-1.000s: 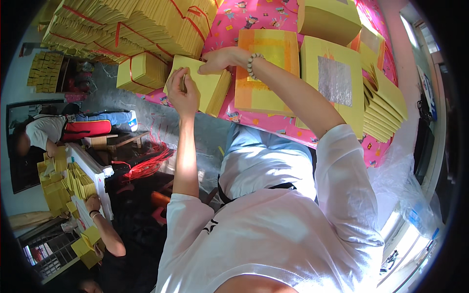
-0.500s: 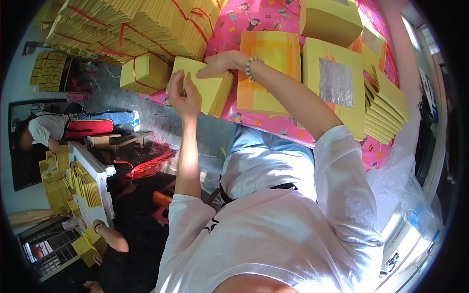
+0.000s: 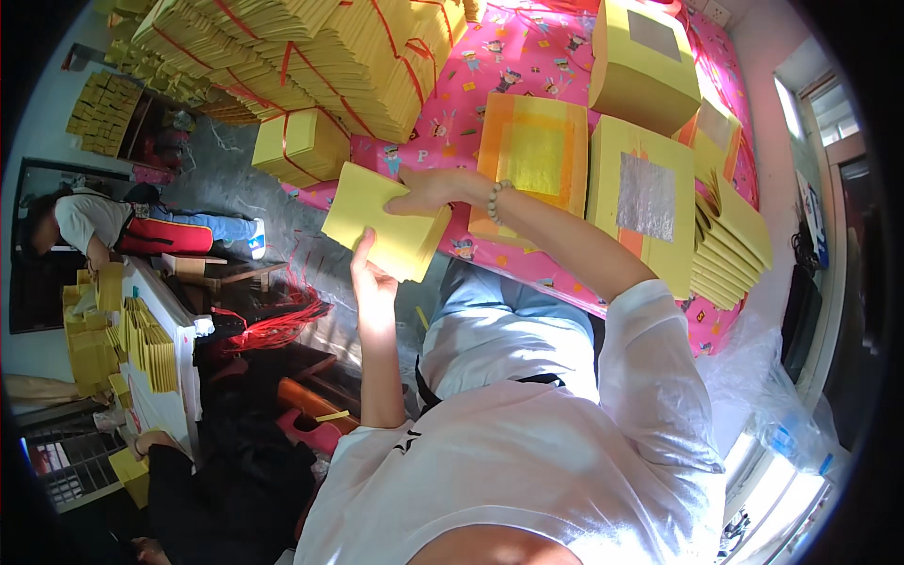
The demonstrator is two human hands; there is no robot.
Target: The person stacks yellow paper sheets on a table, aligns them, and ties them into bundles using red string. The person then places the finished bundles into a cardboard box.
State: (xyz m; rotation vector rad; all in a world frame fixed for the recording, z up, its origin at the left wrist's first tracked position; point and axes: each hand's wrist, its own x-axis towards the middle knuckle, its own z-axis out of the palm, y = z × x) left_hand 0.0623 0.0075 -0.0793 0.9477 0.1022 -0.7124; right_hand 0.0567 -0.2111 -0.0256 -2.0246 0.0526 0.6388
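A thick stack of yellow paper [image 3: 363, 209] sits at the left edge of the pink-covered table, tilted and partly over the edge. My right hand [image 3: 426, 191], with a bead bracelet at the wrist, grips its far right side, thumb on the top sheet and fingers hidden behind. At the near edge, my left hand [image 3: 373, 275] has its thumb up against the top face; its other fingers are curled under and partly hidden. Just beyond the stack lies a smaller yellow bundle [image 3: 299, 148] tied with red string.
Large tied piles of yellow paper [image 3: 311, 56] rise at the far left. On the pink tablecloth [image 3: 461, 122] to the right are an orange-bordered sheet stack [image 3: 532, 155], a block with a silver patch [image 3: 612, 245] and folded packets [image 3: 730, 250]. Two people work at a white table [image 3: 165, 348] leftward.
The stack has turned and tipped nearer to me. My left hand has moved from its left side to its near edge, while my right hand keeps its hold. The whole view has shifted slightly.
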